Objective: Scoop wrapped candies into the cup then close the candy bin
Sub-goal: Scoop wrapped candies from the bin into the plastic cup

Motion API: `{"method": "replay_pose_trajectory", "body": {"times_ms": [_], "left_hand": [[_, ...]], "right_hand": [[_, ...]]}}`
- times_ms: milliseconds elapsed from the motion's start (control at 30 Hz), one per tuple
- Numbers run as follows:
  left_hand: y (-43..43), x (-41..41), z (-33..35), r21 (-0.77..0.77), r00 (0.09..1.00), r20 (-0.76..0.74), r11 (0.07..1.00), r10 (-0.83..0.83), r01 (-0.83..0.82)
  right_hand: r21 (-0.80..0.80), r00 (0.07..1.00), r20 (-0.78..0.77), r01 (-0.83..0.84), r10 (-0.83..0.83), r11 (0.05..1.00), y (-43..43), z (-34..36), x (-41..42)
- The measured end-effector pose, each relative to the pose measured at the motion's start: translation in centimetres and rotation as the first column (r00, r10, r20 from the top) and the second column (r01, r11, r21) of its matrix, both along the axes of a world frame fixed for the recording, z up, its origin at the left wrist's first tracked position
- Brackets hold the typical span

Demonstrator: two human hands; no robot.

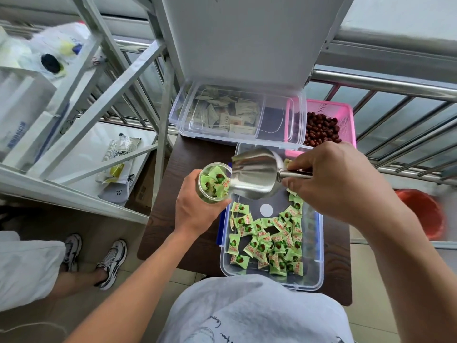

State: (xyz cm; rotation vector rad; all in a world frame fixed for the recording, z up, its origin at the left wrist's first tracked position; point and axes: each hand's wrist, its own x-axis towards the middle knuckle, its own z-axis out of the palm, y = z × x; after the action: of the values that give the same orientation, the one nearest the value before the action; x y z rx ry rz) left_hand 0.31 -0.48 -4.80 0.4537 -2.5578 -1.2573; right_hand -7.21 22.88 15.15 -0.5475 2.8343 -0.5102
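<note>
My left hand [195, 209] grips a clear plastic cup [214, 182] that holds several green wrapped candies. My right hand [338, 179] holds the handle of a shiny metal scoop [257, 174], tipped with its mouth against the cup's rim. Below them the clear candy bin [319, 256] stands open on a dark wooden table [188, 154], with many green wrapped candies [269, 241] lying inside. No lid for this bin is visible.
A second clear bin [237, 115] with pale packets sits behind, its white lid [244, 40] raised upright. A pink basket [346, 120] of red dates is at back right. Metal shelving [81, 134] stands left, a railing [395, 82] behind, an orange bucket [422, 211] right. Another person's shoes [111, 261] are at lower left.
</note>
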Motion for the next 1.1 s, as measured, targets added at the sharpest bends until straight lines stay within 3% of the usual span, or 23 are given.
{"method": "replay_pose_trajectory", "body": {"times_ms": [100, 200, 300, 500, 600, 733, 900, 967, 1100], "left_hand": [[0.1, 0.3, -0.1, -0.046, 0.996, 0.020, 0.995, -0.090, 0.091], [-0.4, -0.5, -0.1, 0.065, 0.999, 0.044, 0.998, -0.021, 0.018], [-1.0, -2.2, -0.8, 0.137, 0.938, 0.327, 0.988, -0.117, 0.076], [1.9, -3.1, -4.5, 0.183, 0.832, 0.495, 0.966, -0.251, 0.183], [2.7, -2.5, -5.3, 0.150, 0.753, 0.609, 0.968, -0.251, 0.201], [4.2, -2.9, -5.8, 0.237, 0.756, 0.616, 0.967, -0.221, 0.089], [4.0, -3.8, -5.9, 0.308, 0.769, 0.621, 0.949, -0.152, -0.061], [3.5, -3.6, -5.9, 0.311, 0.800, 0.585, 0.948, -0.132, -0.070], [2.2, -2.9, -5.2, 0.241, 0.894, 0.434, 0.971, -0.112, 0.005]], "right_hand": [[-0.071, 0.993, 0.040, 0.110, -0.107, 0.991, 1.2, -0.8, 0.1], [-0.123, 0.975, 0.089, 0.215, -0.205, 0.969, 1.6, -3.6, -0.4], [-0.143, 0.950, 0.199, 0.269, -0.239, 0.952, 0.9, -9.0, -0.5], [-0.286, 0.884, 0.205, 0.464, -0.419, 0.838, 3.6, -14.8, 1.1], [-0.387, 0.832, 0.328, 0.551, -0.448, 0.739, 3.5, -16.9, 3.0], [-0.468, 0.775, 0.435, 0.629, -0.458, 0.621, 3.7, -20.0, 5.1], [-0.456, 0.772, 0.484, 0.624, -0.411, 0.635, 3.9, -20.2, 4.3], [-0.458, 0.775, 0.506, 0.613, -0.378, 0.644, 4.2, -20.7, 4.0], [-0.517, 0.739, 0.585, 0.658, -0.335, 0.548, 4.7, -21.4, 4.5]]}}
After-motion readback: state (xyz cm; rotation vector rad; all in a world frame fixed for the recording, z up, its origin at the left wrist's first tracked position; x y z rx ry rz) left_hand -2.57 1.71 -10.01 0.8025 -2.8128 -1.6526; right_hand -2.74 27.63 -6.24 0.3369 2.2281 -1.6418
